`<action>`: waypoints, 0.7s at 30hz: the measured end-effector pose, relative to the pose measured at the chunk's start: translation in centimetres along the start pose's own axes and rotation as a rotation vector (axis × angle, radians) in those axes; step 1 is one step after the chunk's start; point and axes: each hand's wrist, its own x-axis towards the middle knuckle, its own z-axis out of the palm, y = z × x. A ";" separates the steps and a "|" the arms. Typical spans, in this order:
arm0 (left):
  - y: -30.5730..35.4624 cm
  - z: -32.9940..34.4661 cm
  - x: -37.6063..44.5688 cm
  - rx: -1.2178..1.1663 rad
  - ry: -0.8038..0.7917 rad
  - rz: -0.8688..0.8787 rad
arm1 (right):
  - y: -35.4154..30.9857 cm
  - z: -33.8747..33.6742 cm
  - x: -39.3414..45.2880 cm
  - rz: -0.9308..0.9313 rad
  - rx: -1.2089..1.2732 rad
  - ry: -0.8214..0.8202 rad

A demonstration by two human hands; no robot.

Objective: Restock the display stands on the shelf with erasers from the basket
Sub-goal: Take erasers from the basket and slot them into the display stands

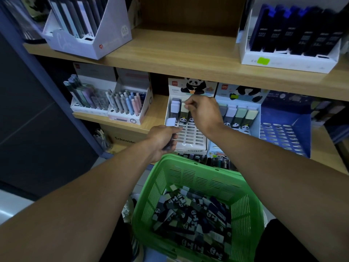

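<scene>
While the wooden shelf (188, 59) carries rows of stationery boxes on two levels, the work sits on its lower board, where a white panda display stand (186, 129) leans back so its slots face the person. Only its rear row holds erasers; the slotted front rows lie open, leaving plenty of room to fill. A second panda stand (238, 114) just to its right has one back row filled, and a blue slotted tray (283, 133) beyond that looks bare.

Below the shelf edge, a green basket (200, 178) sits close to the person, between the forearms, with a heap of panda-sleeved erasers (192, 218) in its bottom, so either hand can likely dip in without stretching. Its high latticed walls mean a hand must come in from above.

The right hand (204, 112) reaches over the stand, its fingers pinched together on the top of a pale yellow eraser (184, 108) in the rear row, apparently seating it beside a lavender one. The left hand (163, 140) waits at the stand's front left corner, fingers curled round a spare eraser (171, 122) whose white end pokes up, seemingly ready for the next slot. The upper shelf board overhangs the stand, limiting lift.
</scene>
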 end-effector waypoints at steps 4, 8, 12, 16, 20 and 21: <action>-0.1 0.2 0.2 0.029 -0.019 0.017 | 0.1 0.0 0.6 0.033 0.015 -0.014; -0.2 0.5 0.3 0.005 -0.008 0.019 | 0.4 0.5 0.8 0.072 0.016 -0.057; 0.1 0.6 0.0 -0.044 -0.014 0.024 | 0.2 0.9 0.5 0.039 -0.038 -0.055; 0.4 0.6 -0.5 -0.111 -0.056 0.035 | -0.4 0.1 0.1 -0.026 -0.015 -0.015; 0.6 0.6 -1.1 -0.105 -0.079 0.050 | 0.0 -0.7 -0.9 0.006 0.123 -0.095; 0.6 0.5 -1.1 -0.095 -0.083 0.056 | 0.1 -0.8 -1.2 0.043 0.174 -0.127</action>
